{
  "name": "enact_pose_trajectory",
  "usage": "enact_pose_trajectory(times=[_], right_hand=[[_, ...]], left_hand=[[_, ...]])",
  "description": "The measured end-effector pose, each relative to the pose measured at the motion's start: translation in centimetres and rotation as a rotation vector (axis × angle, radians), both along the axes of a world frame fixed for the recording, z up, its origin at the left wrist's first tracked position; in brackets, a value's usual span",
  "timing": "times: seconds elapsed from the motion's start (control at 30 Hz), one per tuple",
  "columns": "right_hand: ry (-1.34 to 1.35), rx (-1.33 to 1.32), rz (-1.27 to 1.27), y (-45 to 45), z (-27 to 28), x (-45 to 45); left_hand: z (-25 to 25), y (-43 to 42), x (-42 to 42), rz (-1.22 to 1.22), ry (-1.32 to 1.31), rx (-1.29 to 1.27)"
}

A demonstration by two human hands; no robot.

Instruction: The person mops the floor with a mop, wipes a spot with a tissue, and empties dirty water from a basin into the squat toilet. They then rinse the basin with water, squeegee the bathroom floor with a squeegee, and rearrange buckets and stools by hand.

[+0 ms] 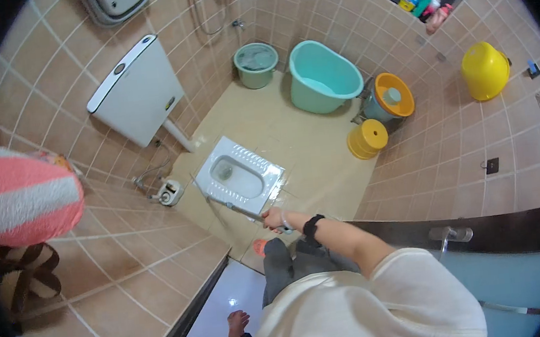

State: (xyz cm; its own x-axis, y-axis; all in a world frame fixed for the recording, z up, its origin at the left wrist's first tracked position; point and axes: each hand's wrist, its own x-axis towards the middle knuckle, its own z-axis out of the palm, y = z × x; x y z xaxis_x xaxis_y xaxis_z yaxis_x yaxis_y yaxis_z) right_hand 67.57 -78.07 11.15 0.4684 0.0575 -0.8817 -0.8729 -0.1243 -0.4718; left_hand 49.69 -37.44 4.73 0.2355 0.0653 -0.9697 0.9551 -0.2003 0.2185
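Observation:
My right hand (273,219) is closed round the grey handle of a floor squeegee (241,209). Its handle slants forward and left, past the near edge of the white squat toilet (266,198). At the far end a thin crossbar lies over the floor tiles to the left of the toilet. My left hand (238,320) hangs low by my side, above the pale floor beyond the dark door sill; it holds nothing and its fingers are loosely apart. An orange-red slipper (260,247) shows at my foot.
A white cistern (139,93) hangs on the left wall, with a small white bin-like item (169,192) below. A lidded bucket (256,66), a turquoise tub (320,85) and yellow buckets (367,139) stand along the far walls. Right of me is a door handle (451,235).

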Motion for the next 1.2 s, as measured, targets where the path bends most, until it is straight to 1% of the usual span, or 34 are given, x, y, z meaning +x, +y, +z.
enact_pose_trajectory(times=[0.03, 0.1, 0.2, 0.23, 0.27, 0.33, 0.4, 0.47, 0.5, 0.53, 0.57, 0.6, 0.63, 0.73, 0.77, 0.83, 0.9, 0.93, 0.97, 1.03, 1.07, 1.1, 1.17, 1.2], right_hand=[[0.019, 0.021, -0.022, -0.2, -2.2, -0.2], [0.061, 0.052, -0.035, -1.7, -3.3, -1.0], [0.064, 0.007, -0.191, -4.3, -0.9, -3.4], [0.043, -0.021, -0.33, -5.3, 1.4, -4.6], [0.02, -0.05, -0.467, -6.6, 3.2, -6.1], [0.025, -0.016, -0.654, -10.7, 4.0, -10.4], [0.049, 0.008, -0.774, -14.8, 4.4, -15.2], [0.126, -0.02, -0.758, -17.9, 5.8, -19.2], [0.144, -0.069, -0.826, -19.1, 5.5, -21.2], [0.162, -0.115, -0.891, -20.0, 4.4, -23.2], [0.21, -0.067, -0.933, -22.0, 1.4, -25.7], [0.257, -0.015, -0.973, -24.3, -3.1, -28.1], [0.304, 0.039, -1.012, -25.0, -3.7, -27.5], [-0.044, -0.771, 0.532, -26.0, -4.9, -24.7], [0.187, -0.717, 0.299, -25.6, -4.8, -20.5], [0.039, -0.734, 0.395, -24.5, -3.4, -14.2], [-0.077, -0.822, 0.83, -23.6, -14.3, -9.5], [-0.104, -0.851, 0.802, -22.2, -10.7, -6.6], [-0.129, -0.881, 0.772, -21.0, -5.9, -3.5], [-0.073, -0.814, 0.774, -19.6, -8.9, 0.2], [-0.124, -0.762, 0.604, -19.1, -6.8, 2.5], [-0.172, -0.706, 0.437, -18.6, -2.1, 4.9], [-0.299, -0.698, 0.474, -17.8, -1.4, 8.3], [-0.382, -0.746, 0.676, -17.2, -4.2, 9.4]], left_hand=[[0.1, 0.1, 0.5, -0.003, -0.017, -0.01], [0.2, 0.4, 1.4, -0.012, -0.049, -0.025], [0.3, 0.1, 3.3, -0.008, -0.111, -0.047], [1.2, -0.8, 4.0, 0.003, -0.106, -0.034], [1.1, -1.3, 4.4, -0.042, -0.104, -0.049], [0.9, -2.1, 5.2, -0.134, -0.101, -0.075], [0.6, -3.1, 6.6, -0.243, -0.082, -0.08], [0.3, -4.4, 7.5, -0.352, -0.044, -0.061], [0.3, -5.1, 7.9, -0.399, -0.025, -0.049], [0.4, -5.7, 8.4, -0.376, -0.027, -0.06], [0.6, -6.4, 9.1, -0.351, -0.031, -0.07], [0.7, -7.0, 9.9, -0.325, -0.038, -0.078], [0.3, -7.4, 10.7, -0.331, -0.05, -0.086], [-0.7, -9.4, 13.4, -0.323, -0.097, -0.102], [-0.3, -10.4, 14.6, -0.305, -0.118, -0.096], [0.0, -11.5, 16.7, -0.26, -0.162, -0.08], [0.5, -12.8, 18.5, -0.204, -0.19, -0.121], [0.8, -13.1, 19.0, -0.179, -0.197, -0.139], [1.2, -13.9, 19.4, -0.178, -0.192, -0.138], [1.0, -15.2, 19.9, -0.171, -0.162, -0.109], [0.8, -15.5, 20.1, -0.167, -0.146, -0.093], [0.7, -15.9, 20.1, -0.194, -0.133, -0.095], [0.7, -16.6, 19.9, -0.235, -0.11, -0.099], [0.7, -17.0, 19.6, -0.245, -0.117, -0.103]])
